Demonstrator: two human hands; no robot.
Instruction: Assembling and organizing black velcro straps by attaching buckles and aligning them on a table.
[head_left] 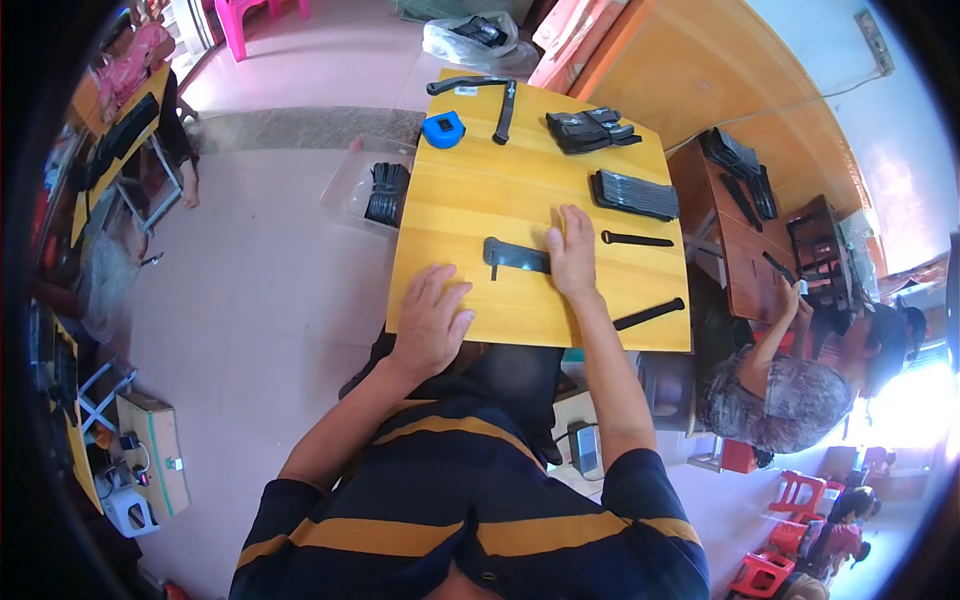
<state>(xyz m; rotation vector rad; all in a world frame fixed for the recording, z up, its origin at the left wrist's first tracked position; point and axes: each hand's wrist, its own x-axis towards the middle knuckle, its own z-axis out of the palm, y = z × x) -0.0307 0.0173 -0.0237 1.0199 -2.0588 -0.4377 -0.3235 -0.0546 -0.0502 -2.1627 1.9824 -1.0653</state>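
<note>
A dark grey flat strip (520,255) with a rounded left end lies crosswise on the yellow table, and a short narrow tab points toward me from that end. Over its right end rests my right hand (573,252), fingers stretched out and flat, hiding that part. My left hand (432,320) lies at the table's near left edge, fingers apart and holding nothing, a little away from the strip. Right of my right hand lies a short black strap (638,239) with a loop at one end. Another black strap (650,314) slants near the right corner.
The yellow table (450,210) also carries a stack of grey strips (635,194), a black bundle (592,130), a blue tape measure (443,129) and a bent black strap (506,112). A clear bin (345,190) stands left. A co-worker (790,390) sits at right.
</note>
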